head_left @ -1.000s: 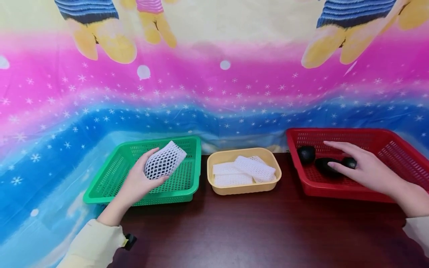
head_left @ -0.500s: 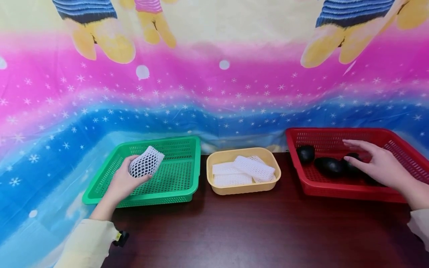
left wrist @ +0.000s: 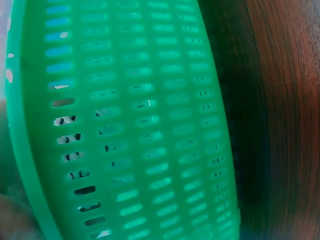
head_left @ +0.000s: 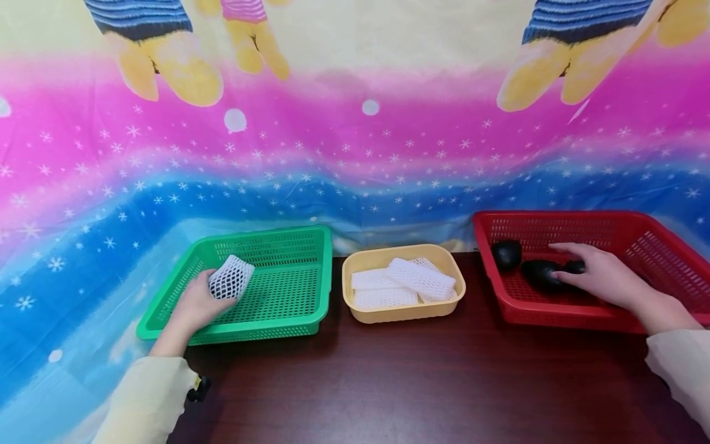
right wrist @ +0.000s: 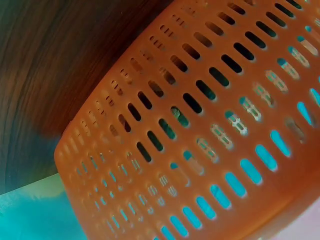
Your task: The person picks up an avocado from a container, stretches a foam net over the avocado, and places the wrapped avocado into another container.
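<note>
My left hand (head_left: 194, 302) grips a dark object in a white foam net sleeve (head_left: 232, 277), low inside the green basket (head_left: 327, 290). Its fingers and thumb wrap the sleeve's near end, and the far end sticks out loose. Over the red basket (head_left: 493, 283), my right hand (head_left: 612, 277) has thumb and fingers spread about a smooth black egg-shaped fruit (head_left: 575, 266), mostly hidden by the hand. Just left of the thumb lies another black egg-shaped fruit (head_left: 538, 274). A rounder black one (head_left: 507, 255) sits in the basket's left corner. Both wrist views show mainly basket walls.
Between the two baskets stands a small yellow tray (head_left: 360, 314) with several flat white foam net sleeves (head_left: 421, 277) in it. All three containers are on a dark wooden table (head_left: 377, 382). Behind them hangs a colourful printed cloth (head_left: 355, 142).
My left hand has moved left and down into the green basket with the netted object. The right hand shifted right, then came back left and lower over the black fruits.
</note>
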{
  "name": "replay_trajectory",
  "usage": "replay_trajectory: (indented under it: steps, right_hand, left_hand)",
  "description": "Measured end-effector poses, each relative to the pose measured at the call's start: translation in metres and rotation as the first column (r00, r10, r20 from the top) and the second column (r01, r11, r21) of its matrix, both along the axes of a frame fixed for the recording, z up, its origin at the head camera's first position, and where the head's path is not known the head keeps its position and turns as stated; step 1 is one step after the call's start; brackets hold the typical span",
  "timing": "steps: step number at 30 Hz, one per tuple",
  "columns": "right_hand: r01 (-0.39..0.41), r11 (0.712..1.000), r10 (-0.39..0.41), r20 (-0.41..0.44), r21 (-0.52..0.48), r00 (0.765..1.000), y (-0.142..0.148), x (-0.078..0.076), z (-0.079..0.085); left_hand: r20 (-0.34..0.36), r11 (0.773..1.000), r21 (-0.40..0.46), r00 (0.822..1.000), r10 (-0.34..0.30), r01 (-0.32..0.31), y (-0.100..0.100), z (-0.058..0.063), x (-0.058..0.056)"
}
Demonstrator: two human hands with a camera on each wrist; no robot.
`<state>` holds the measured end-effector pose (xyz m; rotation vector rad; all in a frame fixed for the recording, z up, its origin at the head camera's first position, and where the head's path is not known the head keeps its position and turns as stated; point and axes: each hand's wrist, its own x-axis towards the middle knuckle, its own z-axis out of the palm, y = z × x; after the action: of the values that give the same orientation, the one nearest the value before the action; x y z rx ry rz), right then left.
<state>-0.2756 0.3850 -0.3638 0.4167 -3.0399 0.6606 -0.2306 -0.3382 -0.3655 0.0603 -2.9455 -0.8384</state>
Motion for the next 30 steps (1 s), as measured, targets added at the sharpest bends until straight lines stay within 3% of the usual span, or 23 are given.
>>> replay_trajectory:
  steps: [12, 22, 30]
  right_hand:
    - [0.009, 0.997, -0.016, 0.101, 0.075, 0.995, 0.001, -0.02, -0.013]
    - [-0.014, 0.989, 0.001, 0.088, 0.145, 0.996, -0.01, -0.027, -0.016]
    - [-0.016, 0.989, 0.0, 0.103, 0.146, 0.995, -0.016, -0.028, -0.017]
  left_hand:
    - [0.121, 0.998, -0.043, 0.992, 0.042, -0.037, 0.0, -0.006, -0.011]
    - [0.199, 0.996, -0.06, 0.977, 0.072, -0.061, -0.001, -0.005, -0.016]
    - [0.238, 0.995, 0.009, 0.967, 0.095, -0.1, -0.019, -0.001, -0.015]
